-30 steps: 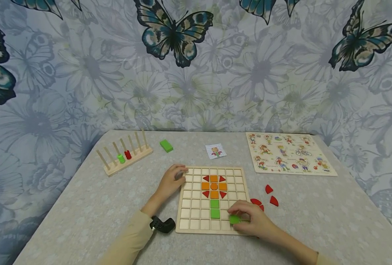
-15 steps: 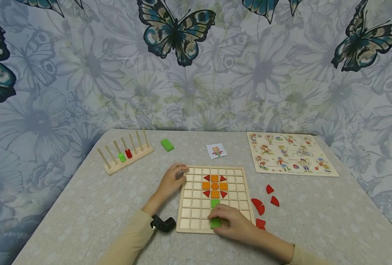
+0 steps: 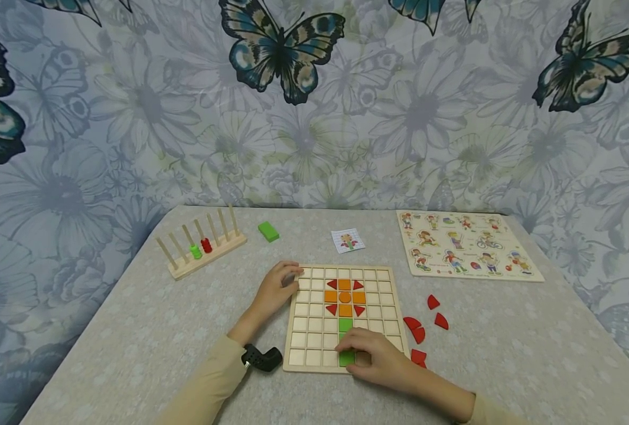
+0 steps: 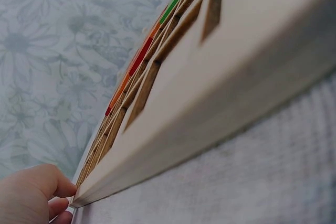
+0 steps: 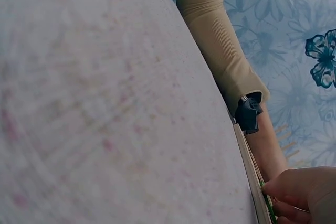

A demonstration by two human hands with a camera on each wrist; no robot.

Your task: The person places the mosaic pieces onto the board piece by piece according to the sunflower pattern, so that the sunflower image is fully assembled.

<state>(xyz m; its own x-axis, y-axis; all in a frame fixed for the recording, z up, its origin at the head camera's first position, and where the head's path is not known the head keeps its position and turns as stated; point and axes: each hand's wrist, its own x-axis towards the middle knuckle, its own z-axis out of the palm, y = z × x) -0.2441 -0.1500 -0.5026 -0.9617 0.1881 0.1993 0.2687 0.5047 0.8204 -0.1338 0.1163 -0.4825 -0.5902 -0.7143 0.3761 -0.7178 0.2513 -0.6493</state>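
A wooden grid board (image 3: pixel 315 341) lies on the table with orange square tiles, an orange round tile (image 3: pixel 344 297) and red triangle tiles (image 3: pixel 359 310) set in its cells. Its far left corner is gripped by my left hand (image 3: pixel 274 289); the left wrist view shows fingertips at that corner of the frame (image 4: pixel 173 145). Near the bottom edge, my right hand (image 3: pixel 378 359) pinches a green square tile (image 3: pixel 348 358) between thumb and fingers, right at the lowest cell of the middle column. Above it a green tile (image 3: pixel 345 324) fills a cell; the fingers partly cover the one between.
Red quarter-round pieces (image 3: pixel 413 329) and other red pieces (image 3: pixel 418 358) lie right of the board. Behind stand a peg rack (image 3: pixel 208 260), a green block (image 3: pixel 269 231) and a pattern card (image 3: pixel 348 241). A picture puzzle board (image 3: pixel 468 245) lies at the back right.
My right hand has moved left over the board with the green tile, from the right-hand columns to the middle column's lowest cell. My left hand has stayed at the corner.
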